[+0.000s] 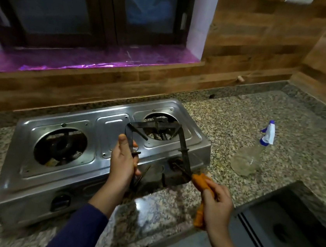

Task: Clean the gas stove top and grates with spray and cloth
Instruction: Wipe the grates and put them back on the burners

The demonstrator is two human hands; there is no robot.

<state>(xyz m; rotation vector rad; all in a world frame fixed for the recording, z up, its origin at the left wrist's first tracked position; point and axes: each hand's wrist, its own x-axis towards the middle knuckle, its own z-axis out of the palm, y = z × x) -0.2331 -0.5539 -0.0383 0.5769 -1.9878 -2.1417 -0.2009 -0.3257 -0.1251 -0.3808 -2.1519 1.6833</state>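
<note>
Granite counter is spreading below a wood-panelled wall and a dark window, with a steel sink lying at the near right. A two-burner gas stove is sitting on the counter at the left, both burner openings being left bare. A black grate is being held tilted above the stove's right burner; its left bar is being clamped in the grip of the left hand. An orange cloth is being pinched in the right hand and pressed against the grate's near right corner. A spray bottle is lying on its side on the counter, right of the stove, well apart from both hands.
</note>
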